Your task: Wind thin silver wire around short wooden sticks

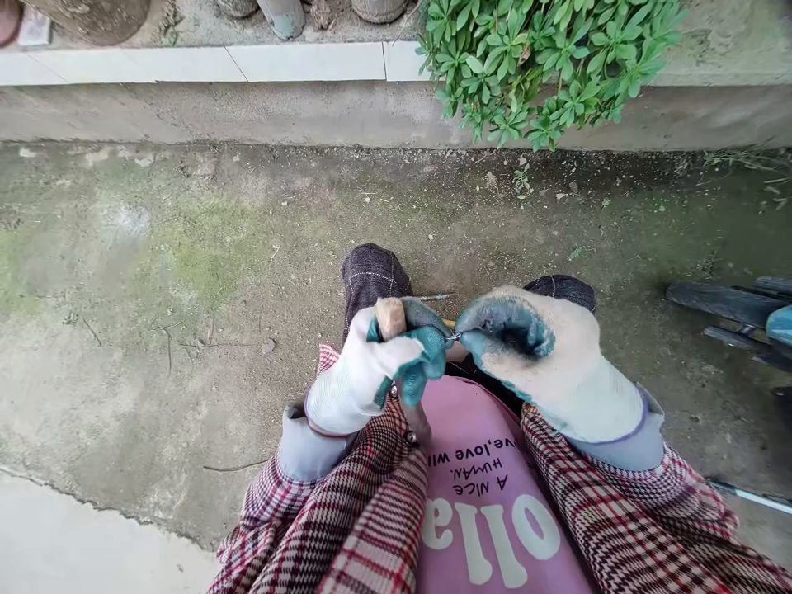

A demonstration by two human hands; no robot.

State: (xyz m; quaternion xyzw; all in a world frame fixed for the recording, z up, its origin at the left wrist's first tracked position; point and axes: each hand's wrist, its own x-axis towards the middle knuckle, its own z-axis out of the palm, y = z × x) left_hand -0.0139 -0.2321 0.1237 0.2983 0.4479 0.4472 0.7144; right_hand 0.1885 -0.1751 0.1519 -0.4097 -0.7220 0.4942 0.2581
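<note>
Both my hands wear white gloves with teal palms and meet in front of my chest. My left hand (377,363) is wrapped round a short wooden stick (391,318) whose blunt end pokes up above the fingers and whose lower end shows under the fist. My right hand (544,355) pinches a small metal piece (453,336), thin like wire or a nail, right against the left fingertips. A thin metal rod (436,297) lies on the ground just beyond my hands.
Mossy concrete ground stretches ahead to a low kerb (247,107) with white tiles. A leafy green plant (532,58) hangs over it at upper right. Dark tool handles (730,305) lie at the right edge. My knees (371,276) are below the hands.
</note>
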